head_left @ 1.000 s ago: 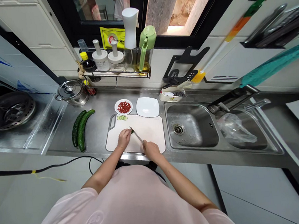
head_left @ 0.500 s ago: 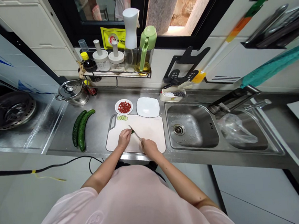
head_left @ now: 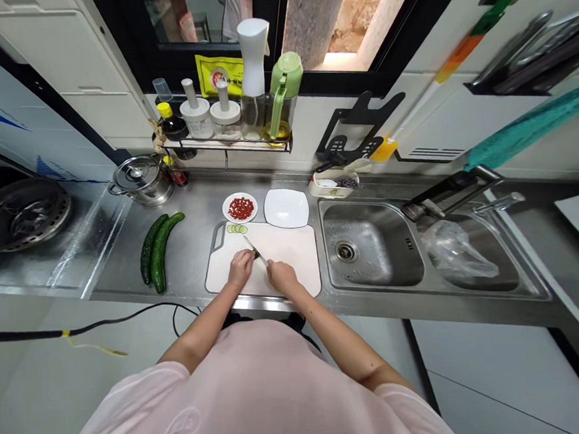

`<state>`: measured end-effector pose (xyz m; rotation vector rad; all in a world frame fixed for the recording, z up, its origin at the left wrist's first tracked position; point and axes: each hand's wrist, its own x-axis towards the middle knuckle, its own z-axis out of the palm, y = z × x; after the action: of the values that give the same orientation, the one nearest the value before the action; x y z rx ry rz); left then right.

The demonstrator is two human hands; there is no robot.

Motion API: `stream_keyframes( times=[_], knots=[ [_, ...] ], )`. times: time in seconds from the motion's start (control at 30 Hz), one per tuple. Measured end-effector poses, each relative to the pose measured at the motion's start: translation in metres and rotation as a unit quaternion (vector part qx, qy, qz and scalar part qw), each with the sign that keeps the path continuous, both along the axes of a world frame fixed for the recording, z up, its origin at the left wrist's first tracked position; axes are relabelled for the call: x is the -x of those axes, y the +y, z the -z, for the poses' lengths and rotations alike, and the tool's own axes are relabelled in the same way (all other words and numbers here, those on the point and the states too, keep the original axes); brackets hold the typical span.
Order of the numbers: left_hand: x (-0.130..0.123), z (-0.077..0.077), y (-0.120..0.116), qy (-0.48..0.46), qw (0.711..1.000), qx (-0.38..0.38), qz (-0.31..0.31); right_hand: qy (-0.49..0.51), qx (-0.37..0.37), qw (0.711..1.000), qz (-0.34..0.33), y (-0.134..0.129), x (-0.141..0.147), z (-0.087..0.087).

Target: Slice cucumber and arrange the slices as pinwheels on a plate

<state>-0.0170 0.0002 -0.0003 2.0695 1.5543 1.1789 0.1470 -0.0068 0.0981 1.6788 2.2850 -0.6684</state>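
Note:
A white cutting board (head_left: pixel 287 250) with a grey handle lies on the steel counter. My right hand (head_left: pixel 283 278) is closed round the handle of a knife (head_left: pixel 255 250), its blade slanting up and left over the board. My left hand (head_left: pixel 241 269) has its fingers closed on a small dark green piece (head_left: pixel 256 254), mostly hidden, beside the blade. Several thin cucumber slices (head_left: pixel 237 228) lie in a row at the board's upper left. Behind the board are a plate of chopped red pieces (head_left: pixel 241 208) and a bare white plate (head_left: pixel 286 208).
Two whole cucumbers (head_left: pixel 158 253) rest left of the board, with a lidded pot (head_left: pixel 142 180) behind them. On the right is a double sink (head_left: pixel 372 244), a plastic bag (head_left: pixel 455 249) in its far basin. Bottles stand on a wall rack (head_left: pixel 228 141).
My right hand and the knife have shifted a little up and to the left. The blade's tip now points further left. My left hand has barely moved.

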Motion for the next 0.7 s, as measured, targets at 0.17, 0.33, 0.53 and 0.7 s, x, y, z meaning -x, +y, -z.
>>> stream_keyframes(
  times=[0.17, 0.33, 0.53, 0.7],
  knots=[
    [0.0, 0.0, 0.0, 0.005, 1.0, 0.006, -0.001, -0.005, 0.0, 1.0, 0.001, -0.004, -0.005, 0.001],
    [-0.001, -0.003, -0.002, 0.003, 1.0, 0.012, -0.003, -0.014, 0.01, 1.0, 0.002, -0.017, -0.015, 0.003],
    [-0.001, -0.005, -0.001, -0.001, 1.0, 0.01, 0.001, -0.02, 0.016, 1.0, 0.007, -0.02, -0.016, 0.001],
    [-0.001, -0.005, -0.001, 0.003, 1.0, 0.007, -0.002, -0.007, 0.016, 1.0, -0.004, -0.014, -0.014, 0.0]
  ],
)
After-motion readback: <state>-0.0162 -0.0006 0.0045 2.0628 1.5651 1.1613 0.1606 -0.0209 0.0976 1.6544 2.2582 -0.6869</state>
